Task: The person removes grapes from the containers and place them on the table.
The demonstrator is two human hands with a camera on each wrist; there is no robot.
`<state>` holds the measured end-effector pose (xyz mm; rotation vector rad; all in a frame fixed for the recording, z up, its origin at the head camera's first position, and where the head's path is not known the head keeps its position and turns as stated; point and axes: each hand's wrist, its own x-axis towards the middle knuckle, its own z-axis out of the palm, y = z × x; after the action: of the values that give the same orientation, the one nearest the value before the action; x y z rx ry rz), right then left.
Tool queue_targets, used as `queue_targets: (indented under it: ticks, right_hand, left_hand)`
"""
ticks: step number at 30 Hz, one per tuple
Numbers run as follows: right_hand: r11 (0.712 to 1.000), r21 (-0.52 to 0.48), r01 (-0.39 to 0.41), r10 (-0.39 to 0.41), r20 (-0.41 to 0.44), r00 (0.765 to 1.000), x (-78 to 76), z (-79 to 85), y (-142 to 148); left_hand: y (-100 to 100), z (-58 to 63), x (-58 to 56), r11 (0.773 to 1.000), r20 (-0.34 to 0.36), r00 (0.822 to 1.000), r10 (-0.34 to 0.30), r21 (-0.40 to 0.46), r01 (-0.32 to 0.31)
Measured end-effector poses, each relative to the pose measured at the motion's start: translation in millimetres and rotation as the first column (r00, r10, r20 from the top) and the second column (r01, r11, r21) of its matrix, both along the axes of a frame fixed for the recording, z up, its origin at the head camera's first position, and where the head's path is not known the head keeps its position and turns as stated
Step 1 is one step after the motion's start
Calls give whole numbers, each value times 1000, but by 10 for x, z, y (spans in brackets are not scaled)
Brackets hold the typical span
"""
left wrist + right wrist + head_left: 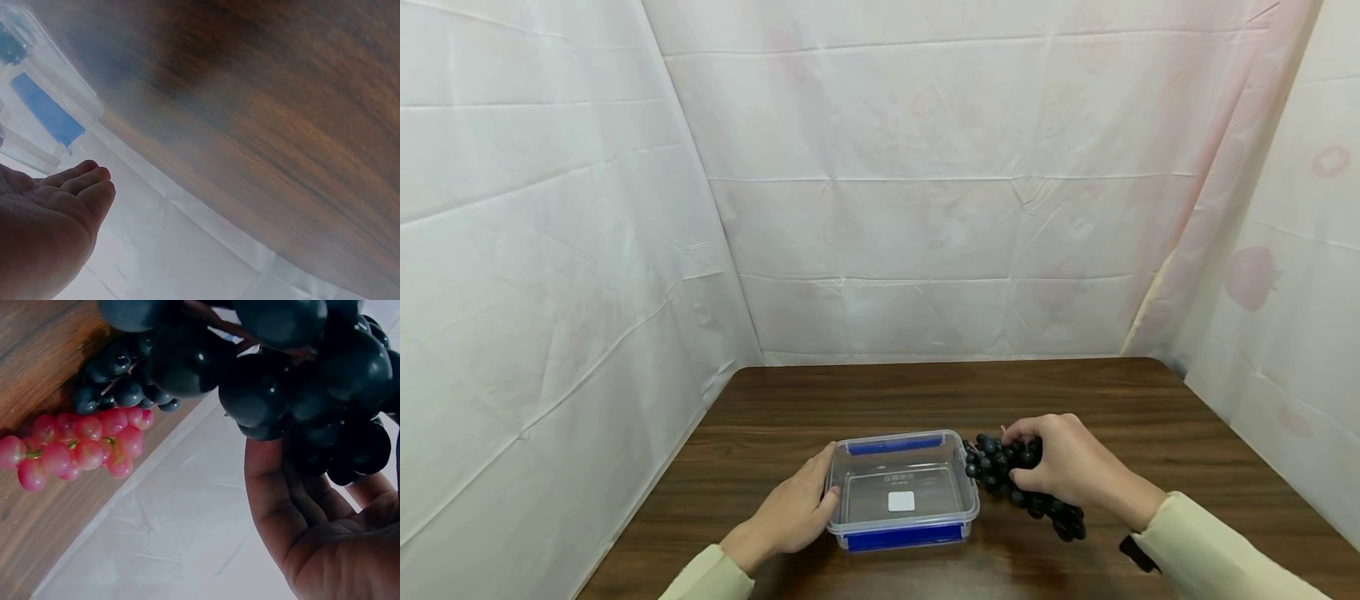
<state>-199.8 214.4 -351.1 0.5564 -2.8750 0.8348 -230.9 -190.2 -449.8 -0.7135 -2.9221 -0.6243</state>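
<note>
A clear plastic food container point(901, 533) with blue side clips sits on the table, its base showing bare with a white square label. My left hand point(797, 507) rests against the container's left side, fingers straight along it and thumb at the near rim; in the left wrist view the fingers point(94, 190) extend beside the clear wall. With thumb and fingers my right hand point(1063, 458) grips a bunch of dark grapes point(992, 468), close to the container's right rim. In the right wrist view, dark grapes point(250, 394) fill the space above the curled fingers.
A second bunch of dark grapes point(119, 378) and a bunch of pink grapes point(81, 447) lie on the wooden table in the right wrist view; the pink ones are hidden in the head view. White patterned cloth point(925, 208) hangs around the table point(850, 400).
</note>
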Motion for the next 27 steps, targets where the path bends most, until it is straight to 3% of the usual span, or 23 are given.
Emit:
queue_targets:
  ticks: [14,22,27]
  right_hand:
    - [999,18,-27,27,29,999,20,-74,81]
    - [999,16,-34,32,97,995,63,-92,118]
    - [997,30,-67,65,81,995,71,-123,151]
  left_hand:
    - [5,16,8,1000,9,1000,-3,6,3]
    - [2,15,-5,1000,22,1000,-9,0,9]
    - [1,24,-2,1000,26,1000,-10,5,10]
